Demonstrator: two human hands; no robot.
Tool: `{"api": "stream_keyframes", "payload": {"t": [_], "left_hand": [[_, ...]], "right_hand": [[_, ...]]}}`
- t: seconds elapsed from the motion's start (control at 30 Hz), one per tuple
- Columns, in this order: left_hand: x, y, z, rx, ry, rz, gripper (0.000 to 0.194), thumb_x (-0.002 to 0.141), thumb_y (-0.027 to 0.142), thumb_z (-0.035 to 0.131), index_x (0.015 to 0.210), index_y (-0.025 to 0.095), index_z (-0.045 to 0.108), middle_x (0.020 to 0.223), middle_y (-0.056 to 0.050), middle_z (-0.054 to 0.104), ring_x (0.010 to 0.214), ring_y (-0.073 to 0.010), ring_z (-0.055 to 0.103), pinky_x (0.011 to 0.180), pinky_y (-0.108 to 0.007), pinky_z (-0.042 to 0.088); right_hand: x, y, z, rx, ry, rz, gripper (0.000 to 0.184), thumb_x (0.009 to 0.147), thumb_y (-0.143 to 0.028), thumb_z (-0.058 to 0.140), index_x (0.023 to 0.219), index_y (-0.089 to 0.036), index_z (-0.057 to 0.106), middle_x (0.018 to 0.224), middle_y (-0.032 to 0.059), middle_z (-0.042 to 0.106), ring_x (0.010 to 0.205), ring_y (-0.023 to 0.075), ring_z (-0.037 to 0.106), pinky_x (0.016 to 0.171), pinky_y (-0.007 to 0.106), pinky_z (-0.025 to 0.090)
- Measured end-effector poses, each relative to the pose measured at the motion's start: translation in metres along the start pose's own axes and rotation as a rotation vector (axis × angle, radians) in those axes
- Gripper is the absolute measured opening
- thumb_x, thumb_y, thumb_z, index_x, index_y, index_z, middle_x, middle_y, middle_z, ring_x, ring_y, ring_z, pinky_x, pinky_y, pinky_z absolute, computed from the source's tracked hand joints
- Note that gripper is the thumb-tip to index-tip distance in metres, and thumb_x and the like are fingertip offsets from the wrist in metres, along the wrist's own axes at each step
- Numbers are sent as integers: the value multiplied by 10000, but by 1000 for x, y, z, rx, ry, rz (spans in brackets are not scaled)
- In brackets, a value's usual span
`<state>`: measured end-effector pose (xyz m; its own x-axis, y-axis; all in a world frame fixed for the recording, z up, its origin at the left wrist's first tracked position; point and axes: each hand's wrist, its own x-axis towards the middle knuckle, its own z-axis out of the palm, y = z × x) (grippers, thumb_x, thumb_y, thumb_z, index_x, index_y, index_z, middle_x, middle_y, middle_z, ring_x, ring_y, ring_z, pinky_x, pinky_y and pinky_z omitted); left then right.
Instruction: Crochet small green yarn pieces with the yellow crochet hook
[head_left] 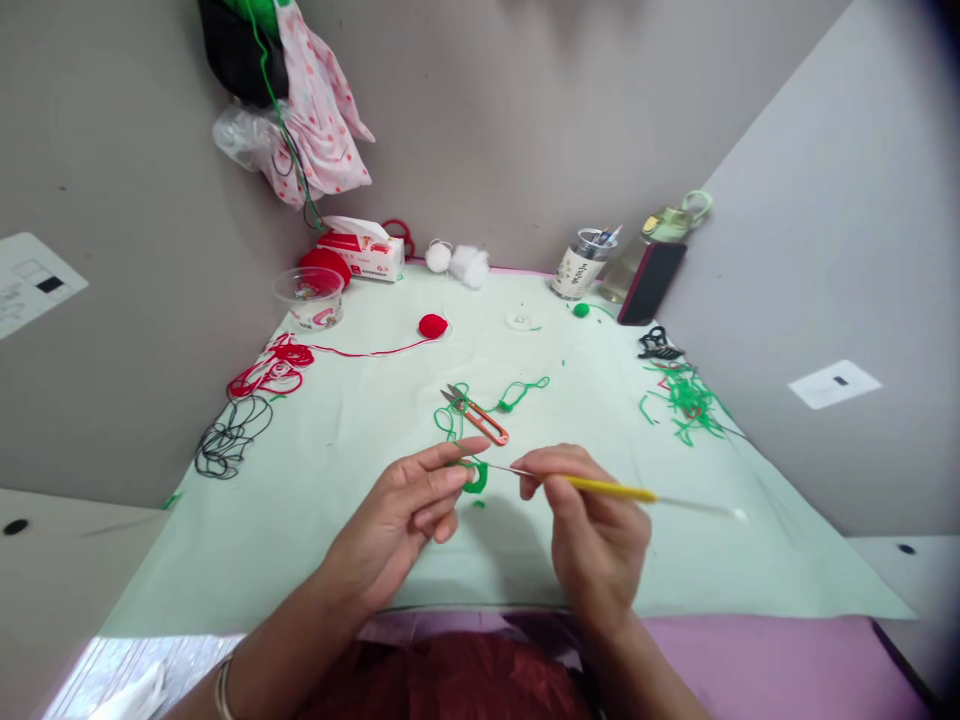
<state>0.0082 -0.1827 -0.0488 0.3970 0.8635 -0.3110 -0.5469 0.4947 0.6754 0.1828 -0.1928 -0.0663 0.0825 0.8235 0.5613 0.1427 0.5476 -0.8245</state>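
Between the fingertips of my left hand (pixel 409 510) is a small curved piece of green crochet (pixel 477 478), with green yarn running over the index finger. My right hand (pixel 589 530) grips a crochet hook (pixel 600 487) by its yellow handle, its thin metal tip pointing left and meeting the green piece. Whether the tip is inside a stitch is too small to tell. Just beyond my hands lie orange thread snips (pixel 484 420), blades pointing away, with a loop of green yarn (pixel 448 415) across them. A knotted green strand (pixel 517 395) rests to their right.
Red yarn (pixel 281 365), black cord (pixel 229 440) and a clear plastic tub (pixel 309 300) line the left side. A tissue box (pixel 367 250), red yarn ball (pixel 433 326), pen holder (pixel 581 265) and phone (pixel 652 283) stand or lie farther back. Green scraps (pixel 690 405) are at right.
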Motion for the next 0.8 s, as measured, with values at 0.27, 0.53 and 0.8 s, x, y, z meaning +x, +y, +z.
{"api": "stream_keyframes", "payload": {"t": [0.27,0.53,0.8], "left_hand": [[1,-5,2,239,-7,122,305,837,262,814,1141,238,816,858,-12,686,545,-57,430,556,-223,425],[-4,0,-4,267,-4,101,341,857,296,799,1196,263,787,860,-3,666,755,-123,600,746,-257,478],[-3,1,0,164,49,91,452,799,303,869,1228,216,756,709,55,539,514,-32,402,481,-162,343]], "right_hand": [[3,0,6,222,-86,150,165,1005,-266,631,1006,-250,796,964,67,775,813,186,677,690,325,545],[5,2,1,395,-125,284,207,1054,-299,545,971,-234,723,914,37,766,714,141,678,673,285,579],[-10,-2,-2,-431,-249,-345,384,954,-121,664,1262,-345,705,1064,43,778,905,212,757,737,332,646]]}}
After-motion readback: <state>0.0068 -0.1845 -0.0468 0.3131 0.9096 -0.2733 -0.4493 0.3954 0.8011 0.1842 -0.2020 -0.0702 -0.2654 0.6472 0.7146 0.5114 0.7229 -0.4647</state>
